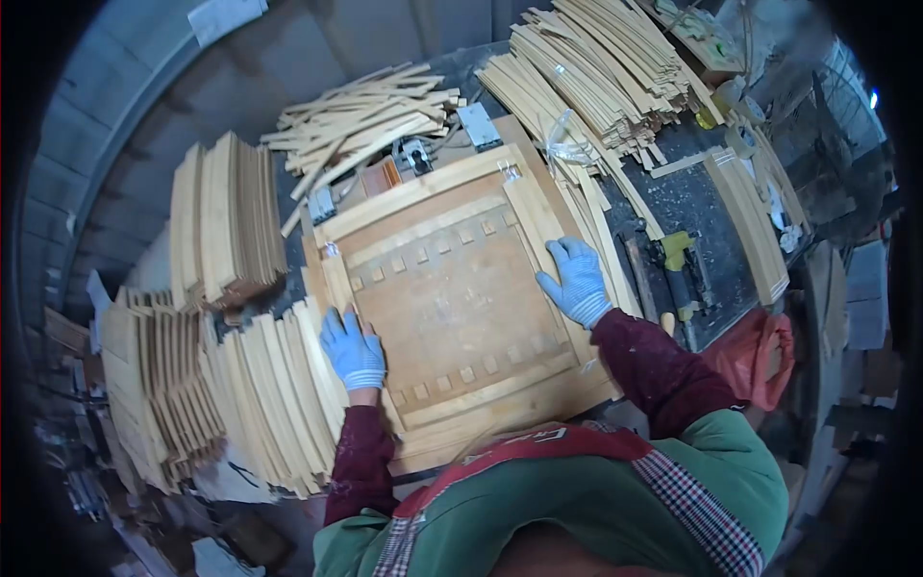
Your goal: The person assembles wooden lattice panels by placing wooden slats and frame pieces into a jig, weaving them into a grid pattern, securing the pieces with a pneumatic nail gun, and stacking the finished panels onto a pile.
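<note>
A rectangular wooden frame lies on a brown backing board, with rows of small wooden blocks along the inside of its top and bottom. My left hand, in a blue glove with a bare fingertip or thumb showing, rests on the frame's left strip, fingers stretched forward. On the right strip lies my right hand, also gloved in blue, its fingers spread and thumb pointing inward. Shiny metal bits show at the two upper corners of the frame. Neither hand is wrapped round anything.
Beside the right strip lies a green-and-black power tool. Wooden slats and stacked boards fill the left. More thin strips are heaped behind, with a large pile at back right. A red bag hangs at the right edge.
</note>
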{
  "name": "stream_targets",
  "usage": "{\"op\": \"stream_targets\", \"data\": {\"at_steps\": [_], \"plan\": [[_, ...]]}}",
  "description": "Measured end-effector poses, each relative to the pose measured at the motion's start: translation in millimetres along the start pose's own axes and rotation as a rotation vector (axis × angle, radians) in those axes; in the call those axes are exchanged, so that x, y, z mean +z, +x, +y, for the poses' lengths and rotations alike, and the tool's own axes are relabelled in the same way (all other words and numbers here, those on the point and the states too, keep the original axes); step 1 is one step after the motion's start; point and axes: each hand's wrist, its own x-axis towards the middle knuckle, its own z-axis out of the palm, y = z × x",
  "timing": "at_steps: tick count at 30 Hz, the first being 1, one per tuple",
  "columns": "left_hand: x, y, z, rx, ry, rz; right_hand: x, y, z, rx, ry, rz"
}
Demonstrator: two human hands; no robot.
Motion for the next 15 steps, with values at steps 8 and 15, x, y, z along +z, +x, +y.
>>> {"op": "stream_targets", "data": {"at_steps": [8,15], "plan": [[-5.8,4.9,6.4,0.022,0.008,-0.006,-48.5,146.3,67.7,0.161,0.034,0.196],[-8.3,7.1,7.7,-0.012,-0.015,-0.025,-18.4,312.3,139.0,0.501,-0.1,-0.284]]}}
